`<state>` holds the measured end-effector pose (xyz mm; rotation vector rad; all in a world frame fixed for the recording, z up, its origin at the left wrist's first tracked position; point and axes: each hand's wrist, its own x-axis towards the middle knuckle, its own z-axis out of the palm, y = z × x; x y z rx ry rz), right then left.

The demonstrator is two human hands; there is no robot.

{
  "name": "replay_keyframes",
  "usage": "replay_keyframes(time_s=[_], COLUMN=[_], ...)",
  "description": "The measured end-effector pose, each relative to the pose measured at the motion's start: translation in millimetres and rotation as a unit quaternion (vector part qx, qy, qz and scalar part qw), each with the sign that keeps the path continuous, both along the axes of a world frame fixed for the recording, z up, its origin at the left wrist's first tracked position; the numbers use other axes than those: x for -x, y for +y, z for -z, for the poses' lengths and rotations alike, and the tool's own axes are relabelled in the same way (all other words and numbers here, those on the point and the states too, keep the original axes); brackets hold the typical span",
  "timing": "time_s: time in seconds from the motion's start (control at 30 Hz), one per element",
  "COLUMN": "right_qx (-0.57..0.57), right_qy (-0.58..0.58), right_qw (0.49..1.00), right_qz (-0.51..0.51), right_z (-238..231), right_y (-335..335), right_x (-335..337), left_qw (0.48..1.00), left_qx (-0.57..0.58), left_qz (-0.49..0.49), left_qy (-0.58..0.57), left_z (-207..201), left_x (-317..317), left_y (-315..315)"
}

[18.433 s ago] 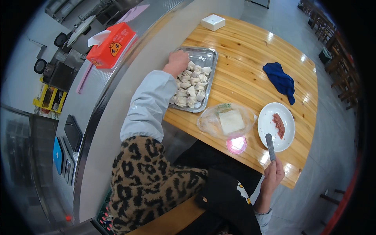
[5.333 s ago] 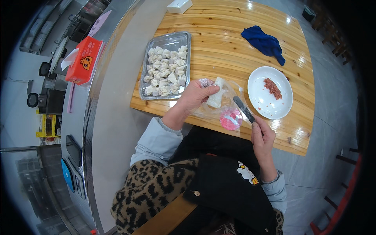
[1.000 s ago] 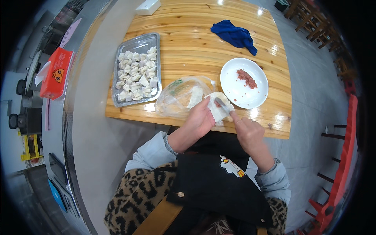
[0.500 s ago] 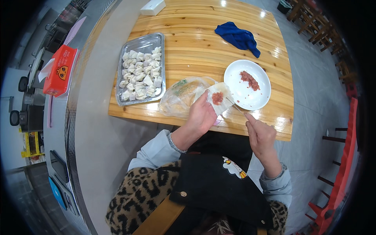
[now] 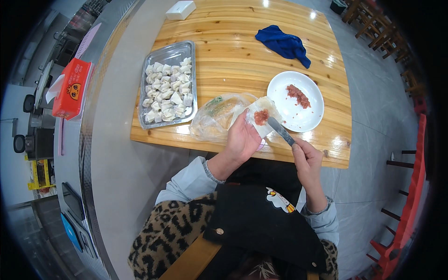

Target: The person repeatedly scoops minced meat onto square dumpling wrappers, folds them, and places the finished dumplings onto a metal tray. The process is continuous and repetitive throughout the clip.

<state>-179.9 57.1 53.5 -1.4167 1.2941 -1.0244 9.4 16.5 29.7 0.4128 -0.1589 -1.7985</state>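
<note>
A thin pale wonton wrapper (image 5: 272,105) lies across the fingers of my left hand (image 5: 243,139), which supports it from below. On the wrapper sits a small dab of pink minced meat (image 5: 261,116). My right hand (image 5: 308,158) grips a flat grey metal spreader (image 5: 282,131), its blade tip touching the edge of the meat. Just beyond, a white bowl (image 5: 275,88) holds more minced meat (image 5: 298,96). Beside my left hand rests a clear plastic bag (image 5: 205,122) with pale yellowish contents that I cannot make out.
A clear plastic tray (image 5: 173,52) of folded wontons (image 5: 168,91) stands at the left of the wooden table (image 5: 224,51). A blue cloth (image 5: 283,44) lies toward the back, and a white box (image 5: 181,10) at the far left corner. A red tissue pack (image 5: 72,88) sits on the left counter.
The spreader has turned from edge-on to flat, its broad face now showing against the meat. My right hand has shifted slightly left; the left hand still supports the wrapper.
</note>
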Motion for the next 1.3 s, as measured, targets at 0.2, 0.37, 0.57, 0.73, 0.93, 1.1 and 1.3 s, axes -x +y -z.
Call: replay_keyframes(time_s=[0.2, 0.37, 0.57, 0.73, 0.93, 1.1, 1.3], right_qx=[-0.132, -0.066, -0.040, 0.032, -0.003, -0.057, -0.085], right_qy=[-0.148, -0.133, -0.079, 0.046, 0.009, -0.009, -0.123], right_qw=[0.980, 0.989, 0.996, 0.998, 1.000, 0.998, 0.989], right_qz=[-0.004, -0.025, -0.006, -0.006, -0.009, 0.007, 0.001], right_z=[8.8, 12.7, 18.3, 19.7, 16.9, 23.8, 31.4], right_y=[-8.5, -5.4, -8.0, -3.8, 7.4, 12.0, 10.5], right_x=[-11.7, -10.8, -13.7, -13.4, 10.1, 8.9, -6.7], left_qw=[0.992, 0.983, 0.992, 0.993, 0.997, 0.997, 0.996], left_qx=[0.053, 0.021, 0.003, -0.038, -0.041, -0.045, -0.086], left_qz=[0.027, 0.084, 0.107, 0.069, 0.031, 0.026, 0.025], left_qy=[0.114, 0.160, 0.062, 0.087, 0.062, 0.063, -0.025], left_z=[-0.1, -4.2, 3.8, 22.8, 28.1, 23.3, 4.3], left_x=[-6.3, -6.5, -0.2, -1.8, -11.1, -4.3, 4.9], left_y=[2.7, 0.3, -0.7, -4.2, -13.7, -12.6, -3.2])
